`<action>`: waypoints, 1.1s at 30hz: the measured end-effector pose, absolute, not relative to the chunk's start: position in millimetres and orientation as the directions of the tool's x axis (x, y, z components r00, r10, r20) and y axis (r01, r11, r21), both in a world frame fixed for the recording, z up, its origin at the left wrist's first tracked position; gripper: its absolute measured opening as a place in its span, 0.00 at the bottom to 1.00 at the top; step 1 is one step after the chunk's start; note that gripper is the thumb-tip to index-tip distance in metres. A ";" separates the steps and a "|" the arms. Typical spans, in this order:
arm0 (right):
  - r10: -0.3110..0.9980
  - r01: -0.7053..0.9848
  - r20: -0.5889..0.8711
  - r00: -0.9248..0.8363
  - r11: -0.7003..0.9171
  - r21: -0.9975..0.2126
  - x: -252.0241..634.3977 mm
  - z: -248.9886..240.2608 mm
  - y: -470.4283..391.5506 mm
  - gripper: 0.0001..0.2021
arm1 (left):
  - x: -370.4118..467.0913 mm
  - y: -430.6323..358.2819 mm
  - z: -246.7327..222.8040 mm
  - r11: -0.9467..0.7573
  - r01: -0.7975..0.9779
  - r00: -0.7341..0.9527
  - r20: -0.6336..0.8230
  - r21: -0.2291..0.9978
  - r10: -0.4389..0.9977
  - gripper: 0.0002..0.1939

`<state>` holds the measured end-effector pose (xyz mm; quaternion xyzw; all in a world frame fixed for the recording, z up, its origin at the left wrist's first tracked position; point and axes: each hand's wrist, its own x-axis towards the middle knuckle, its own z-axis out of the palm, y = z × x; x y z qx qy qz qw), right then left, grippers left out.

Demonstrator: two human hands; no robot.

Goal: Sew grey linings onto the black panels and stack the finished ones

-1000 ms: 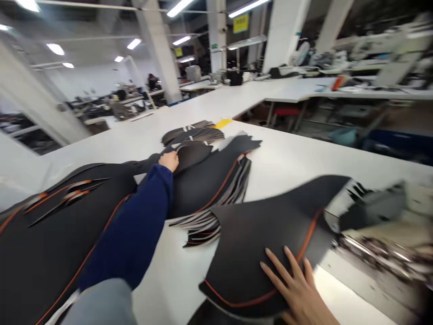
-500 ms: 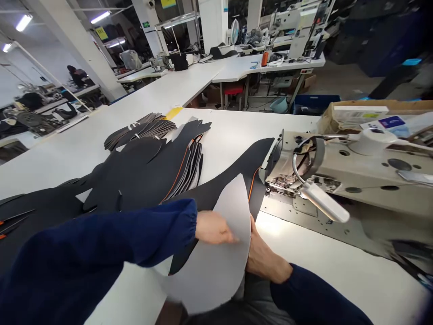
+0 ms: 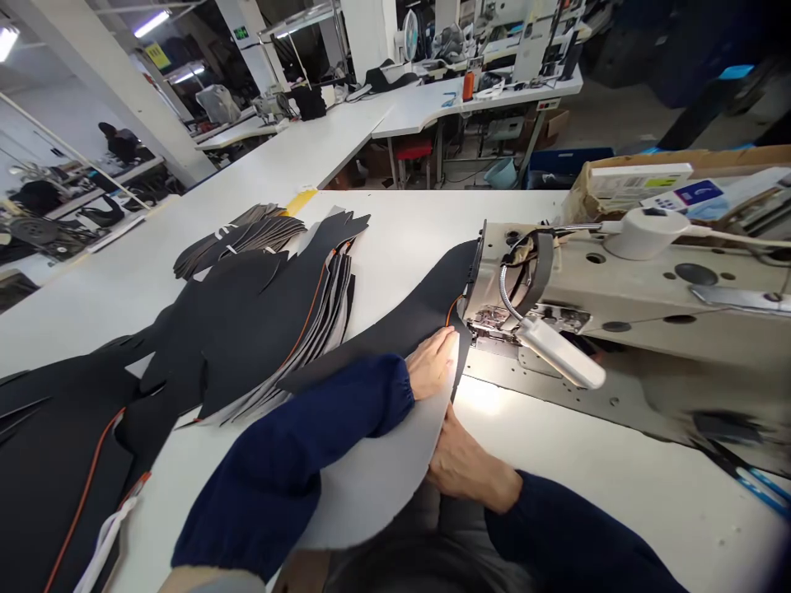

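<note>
My left hand (image 3: 432, 364) lies on the pale grey face of a fabric panel (image 3: 383, 469), its fingers stretched out and pressing near the upper right edge. Beneath it is a black panel (image 3: 426, 284) with orange edging, whose far end reaches the sewing machine (image 3: 618, 288). At the grey panel's right edge, my right hand (image 3: 466, 461) is closed on it; some of its fingers are hidden under the material. The needle area, lit by a small white lamp (image 3: 565, 354), sits just beyond my left fingertips.
A stack of black panels (image 3: 272, 305) with orange edging lies left, and a smaller bundle (image 3: 247, 235) behind it. More black pieces (image 3: 55, 461) lie at far left. A cardboard box (image 3: 741, 165) stands behind the machine. Blue-handled scissors (image 3: 751, 478) lie at right.
My left hand has moved up and right across the grey panel, toward the machine, and flattened onto its edge. My right hand keeps hold lower down. The view has shifted slightly.
</note>
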<state>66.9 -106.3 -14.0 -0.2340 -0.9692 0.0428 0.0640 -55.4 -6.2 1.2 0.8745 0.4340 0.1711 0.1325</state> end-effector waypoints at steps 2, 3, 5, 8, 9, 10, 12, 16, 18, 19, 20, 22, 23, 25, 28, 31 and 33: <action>0.444 0.428 0.080 -0.893 0.890 -0.158 67.7 -11.0 -103.6 0.12 | -54.8 3.6 5.0 -0.578 0.707 0.553 0.190 0.407 0.811 0.24; 0.440 0.423 0.074 -0.895 0.889 -0.173 68.2 -9.4 -102.3 0.13 | -54.0 8.1 6.2 -0.572 0.712 0.547 0.188 0.407 0.816 0.22; 0.434 0.417 0.068 -0.898 0.891 -0.182 69.5 -6.8 -100.7 0.14 | -52.2 13.0 7.1 -0.577 0.726 0.553 0.181 0.374 0.813 0.19; 0.431 0.417 0.051 -0.901 0.892 -0.177 72.3 -5.6 -100.6 0.13 | -52.0 9.3 6.1 -0.609 0.740 0.589 0.160 0.287 0.792 0.19; 0.432 0.419 0.048 -0.900 0.891 -0.174 73.1 -5.8 -101.0 0.13 | -52.7 6.5 5.7 -0.608 0.748 0.591 0.150 0.265 0.792 0.20; 0.433 0.420 0.048 -0.900 0.891 -0.172 73.7 -6.1 -101.5 0.13 | -53.5 3.8 5.3 -0.604 0.757 0.590 0.137 0.250 0.796 0.22; 0.434 0.420 0.055 -0.899 0.891 -0.170 74.6 -7.0 -102.3 0.13 | -54.7 0.0 5.0 -0.595 0.770 0.586 0.114 0.232 0.802 0.24; 0.439 0.424 0.045 -0.897 0.886 -0.187 74.8 -8.3 -102.6 0.12 | -54.0 -0.3 7.0 -0.581 0.788 0.575 0.095 0.205 0.813 0.26; 0.439 0.425 0.030 -0.898 0.883 -0.200 74.9 -7.9 -102.2 0.12 | -52.7 0.5 8.7 -0.583 0.790 0.577 0.088 0.190 0.812 0.26; 0.439 0.426 0.023 -0.898 0.881 -0.206 75.2 -7.2 -102.0 0.11 | -52.0 0.6 9.4 -0.582 0.793 0.577 0.086 0.183 0.812 0.26; 0.439 0.425 0.018 -0.899 0.880 -0.210 75.6 -6.5 -101.7 0.11 | -51.3 0.5 10.1 -0.580 0.796 0.574 0.085 0.175 0.814 0.26; 0.438 0.424 0.024 -0.898 0.880 -0.213 77.1 -4.9 -101.1 0.11 | -49.6 -0.1 11.0 -0.577 0.801 0.571 0.086 0.160 0.817 0.26; 0.438 0.422 0.033 -0.898 0.881 -0.212 78.2 -4.4 -100.8 0.11 | -48.7 -0.4 11.3 -0.577 0.802 0.571 0.086 0.152 0.817 0.26; 0.434 0.415 0.055 -0.899 0.886 -0.208 80.7 -4.6 -100.1 0.13 | -46.6 -0.7 11.8 -0.580 0.803 0.575 0.082 0.133 0.814 0.26; 0.425 0.407 0.059 -0.903 0.891 -0.202 84.9 -7.0 -99.4 0.14 | -42.6 -0.2 11.9 -0.579 0.809 0.574 0.076 0.103 0.815 0.26; 0.430 0.413 0.052 -0.901 0.890 -0.192 88.9 -8.8 -99.6 0.12 | -38.5 0.1 12.0 -0.571 0.816 0.566 0.078 0.088 0.821 0.27; 0.433 0.418 0.054 -0.900 0.890 -0.181 91.1 -8.4 -100.5 0.11 | -36.6 0.0 12.7 -0.566 0.820 0.561 0.076 0.086 0.824 0.27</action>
